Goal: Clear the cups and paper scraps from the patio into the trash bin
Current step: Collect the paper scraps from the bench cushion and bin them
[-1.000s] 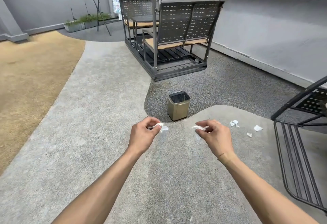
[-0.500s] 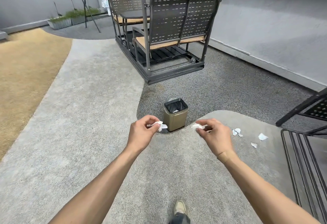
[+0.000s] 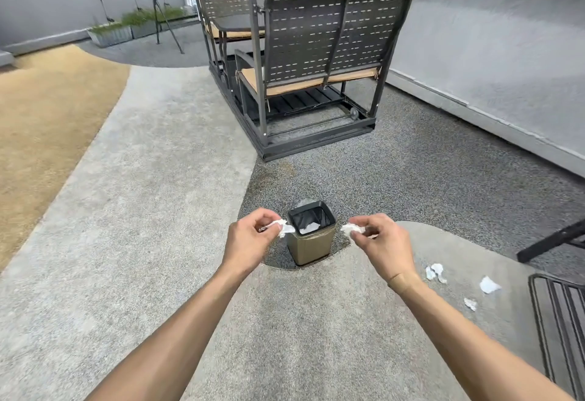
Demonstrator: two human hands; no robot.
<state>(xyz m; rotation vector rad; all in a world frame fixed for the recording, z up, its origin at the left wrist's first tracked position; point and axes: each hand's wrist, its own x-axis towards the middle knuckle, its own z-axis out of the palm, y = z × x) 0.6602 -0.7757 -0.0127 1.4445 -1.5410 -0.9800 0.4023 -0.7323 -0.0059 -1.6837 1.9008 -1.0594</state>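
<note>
The left hand [image 3: 250, 239] pinches a paper scrap [image 3: 284, 228] beside the rim of the trash bin [image 3: 311, 244], and the right hand [image 3: 380, 242] pinches another scrap [image 3: 351, 229] at the other side. To do it well, I think both hands should come over the opening before releasing, because paper drifts. The bin has a black liner with white paper inside; more scraps [image 3: 435, 271] lie on the patio floor [image 3: 300, 321].

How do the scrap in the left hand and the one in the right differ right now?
The left hand's scrap is stretched out, its tip overlapping the trash bin rim in this view; the right hand's scrap is a tighter wad, short of the rim. Both are white paper, pinched in the fingers.
</note>
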